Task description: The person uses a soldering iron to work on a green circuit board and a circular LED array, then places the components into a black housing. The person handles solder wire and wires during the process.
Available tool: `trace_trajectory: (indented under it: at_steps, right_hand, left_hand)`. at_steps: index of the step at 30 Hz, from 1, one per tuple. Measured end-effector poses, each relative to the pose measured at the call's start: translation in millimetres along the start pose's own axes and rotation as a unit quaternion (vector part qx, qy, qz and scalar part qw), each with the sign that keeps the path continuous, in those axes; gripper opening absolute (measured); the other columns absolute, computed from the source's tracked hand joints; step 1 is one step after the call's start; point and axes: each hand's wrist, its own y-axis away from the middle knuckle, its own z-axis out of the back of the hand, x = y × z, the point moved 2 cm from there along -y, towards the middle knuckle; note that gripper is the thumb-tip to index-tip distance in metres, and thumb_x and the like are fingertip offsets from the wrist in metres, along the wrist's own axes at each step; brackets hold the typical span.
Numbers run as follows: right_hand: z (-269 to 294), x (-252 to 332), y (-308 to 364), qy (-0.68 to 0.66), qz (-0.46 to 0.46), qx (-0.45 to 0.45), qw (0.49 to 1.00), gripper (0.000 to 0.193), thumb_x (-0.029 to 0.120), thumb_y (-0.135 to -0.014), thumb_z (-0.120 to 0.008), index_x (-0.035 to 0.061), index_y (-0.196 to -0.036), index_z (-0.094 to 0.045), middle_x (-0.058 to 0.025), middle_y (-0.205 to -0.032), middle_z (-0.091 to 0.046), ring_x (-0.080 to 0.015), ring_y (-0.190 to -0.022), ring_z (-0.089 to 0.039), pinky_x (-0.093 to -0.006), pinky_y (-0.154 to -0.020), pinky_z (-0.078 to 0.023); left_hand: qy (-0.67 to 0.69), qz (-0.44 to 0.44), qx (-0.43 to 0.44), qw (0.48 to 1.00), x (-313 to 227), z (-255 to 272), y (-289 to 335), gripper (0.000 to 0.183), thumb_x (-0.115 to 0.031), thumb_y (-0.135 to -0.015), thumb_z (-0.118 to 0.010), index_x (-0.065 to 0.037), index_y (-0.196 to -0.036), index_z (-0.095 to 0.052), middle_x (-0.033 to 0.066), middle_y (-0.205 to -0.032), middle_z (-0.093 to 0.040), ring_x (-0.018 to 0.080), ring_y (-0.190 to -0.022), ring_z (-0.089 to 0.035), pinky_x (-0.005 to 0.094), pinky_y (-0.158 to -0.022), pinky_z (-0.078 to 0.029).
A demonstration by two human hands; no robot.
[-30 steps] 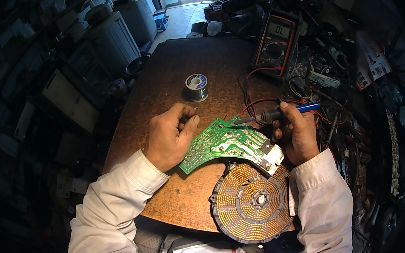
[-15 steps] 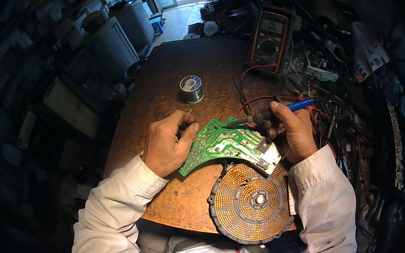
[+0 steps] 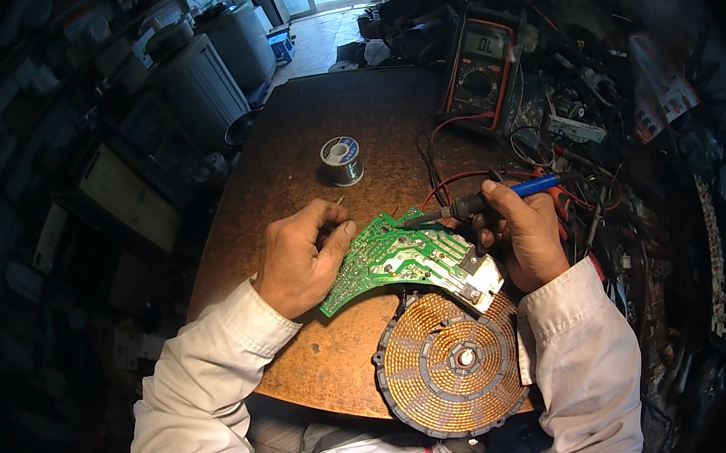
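A green circuit board (image 3: 367, 270) with many solder joints and a metal plate at its right end lies tilted in front of me, solder side up. My left hand (image 3: 306, 256) is closed at the board's left end, thumb along its edge; a thin pale tip pokes out past its fingers, its kind unclear. In my right hand (image 3: 528, 232) is a blue-handled soldering iron (image 3: 473, 206), its dark shaft pointing left and its tip at the board's upper edge. Just below the board sits a round copper induction coil (image 3: 448, 384), partly covered by it and by my right sleeve.
A spool of solder wire (image 3: 342, 162) stands on the brown wooden table (image 3: 287, 159). At the far right a multimeter (image 3: 480, 75) leans upright, its red test lead (image 3: 463, 177) and a black one trailing on the table. Tangled parts and tools (image 3: 584, 118) crowd the right side.
Both hands, the board and the iron hold nearly the same place. The view has shifted very slightly.
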Motion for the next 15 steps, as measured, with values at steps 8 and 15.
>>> trace_trajectory:
  at_steps: [8,15]
  right_hand:
    - [2.1,-2.6,-1.6,0.0,-0.002,-0.007,1.0,0.024,0.026,-0.095,-0.071,0.0057,-0.085,-0.065,-0.0069,-0.072,-0.067,-0.0094,-0.051,-0.055,-0.0215,-0.047,-0.044]
    - [2.9,-2.6,-1.5,-0.005,-0.005,-0.004,1.0,0.023,0.025,-0.095,-0.072,0.0056,-0.084,-0.065,-0.0072,-0.071,-0.067,-0.0096,-0.05,-0.055,-0.0216,-0.047,-0.044]
  left_hand:
    - [-0.008,-0.013,0.006,1.0,1.6,-1.5,-0.7,0.009,-0.004,-0.094,-0.071,0.004,-0.097,-0.067,0.0117,-0.073,-0.07,0.0128,-0.065,-0.067,0.028,-0.059,-0.051]
    - [-0.014,-0.011,0.004,1.0,0.6,-1.3,-0.7,0.009,-0.003,-0.094,-0.071,0.004,-0.097,-0.067,0.0121,-0.073,-0.07,0.0134,-0.065,-0.067,0.0282,-0.059,-0.051]
